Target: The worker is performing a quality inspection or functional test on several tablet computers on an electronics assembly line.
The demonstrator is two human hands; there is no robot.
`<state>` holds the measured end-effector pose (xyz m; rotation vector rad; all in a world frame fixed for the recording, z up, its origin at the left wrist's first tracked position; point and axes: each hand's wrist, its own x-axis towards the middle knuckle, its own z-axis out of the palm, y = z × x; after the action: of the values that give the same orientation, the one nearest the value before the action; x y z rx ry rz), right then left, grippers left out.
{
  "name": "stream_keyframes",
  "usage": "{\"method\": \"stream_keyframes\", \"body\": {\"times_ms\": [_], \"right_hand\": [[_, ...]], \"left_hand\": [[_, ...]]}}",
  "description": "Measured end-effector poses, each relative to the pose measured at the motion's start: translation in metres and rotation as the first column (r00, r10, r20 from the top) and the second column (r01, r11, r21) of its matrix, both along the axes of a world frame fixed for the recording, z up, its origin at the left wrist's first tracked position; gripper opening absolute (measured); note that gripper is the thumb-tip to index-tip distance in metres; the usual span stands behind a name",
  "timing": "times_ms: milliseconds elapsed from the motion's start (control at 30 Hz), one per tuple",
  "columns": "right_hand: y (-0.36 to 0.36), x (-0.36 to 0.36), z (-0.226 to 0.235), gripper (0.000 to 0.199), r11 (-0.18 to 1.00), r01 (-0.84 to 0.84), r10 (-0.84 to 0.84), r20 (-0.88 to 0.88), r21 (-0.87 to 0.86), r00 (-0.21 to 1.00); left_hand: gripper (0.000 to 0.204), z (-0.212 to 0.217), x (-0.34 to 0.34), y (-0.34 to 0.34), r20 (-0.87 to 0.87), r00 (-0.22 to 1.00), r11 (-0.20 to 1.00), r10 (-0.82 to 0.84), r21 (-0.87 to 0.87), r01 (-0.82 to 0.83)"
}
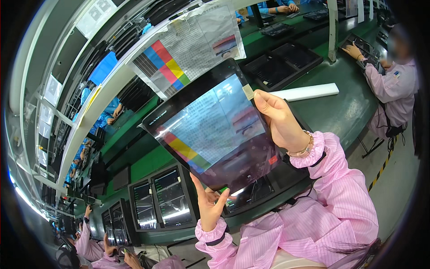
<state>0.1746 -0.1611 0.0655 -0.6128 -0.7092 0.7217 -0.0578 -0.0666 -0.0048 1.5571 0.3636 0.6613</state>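
The left hand point(208, 210) supported the lower edge of a tablet point(215, 130) above the table point(347, 104); the right hand point(283, 124) pinched its right edge, fingers partly hidden. A tray point(293, 180) showed only partly beneath.

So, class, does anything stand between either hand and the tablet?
Nothing visible does: the right hand grips the tablet at its right edge, just beside a tan tab, and the left hand is right at its lower edge.

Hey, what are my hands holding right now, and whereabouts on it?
A tablet. The right hand grips its right edge beside the tan tape; the left hand is at the lower-left edge, its grip unclear.
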Motion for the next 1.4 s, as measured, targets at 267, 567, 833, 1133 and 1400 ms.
{"method": "stream_keyframes", "body": {"times_ms": [267, 567, 833, 1133, 1400], "right_hand": [[0.000, -0.001, -0.003, 0.026, 1.000, 0.024, -0.024, 0.011, -0.010, 1.000], [0.000, -0.002, -0.002, 0.026, 0.999, 0.042, -0.042, 0.009, -0.025, 0.999], [-0.019, 0.011, -0.015, 0.027, 0.998, 0.041, -0.041, -0.005, -0.055, 0.999], [-0.067, 0.065, -0.096, 0.058, 0.967, 0.150, -0.152, 0.007, -0.205, 0.988], [-0.098, 0.126, -0.181, 0.045, 0.739, 0.292, -0.082, 0.350, -0.607, 0.933]], "left_hand": [[0.102, 0.002, -0.004, -0.001, 0.000, 1.000, 1.000, -0.007, 0.020, 0.007], [0.102, 0.004, -0.003, -0.004, 0.023, 1.000, 0.999, 0.004, -0.035, -0.004], [0.101, -0.004, 0.001, -0.012, -0.031, 0.999, 1.000, -0.016, 0.011, 0.016], [0.091, -0.052, 0.033, -0.057, -0.083, 0.928, 0.843, -0.363, -0.455, 0.289], [0.041, -0.071, -0.023, -0.006, -0.315, 0.878, 0.888, 0.362, 0.402, -0.222]]}}
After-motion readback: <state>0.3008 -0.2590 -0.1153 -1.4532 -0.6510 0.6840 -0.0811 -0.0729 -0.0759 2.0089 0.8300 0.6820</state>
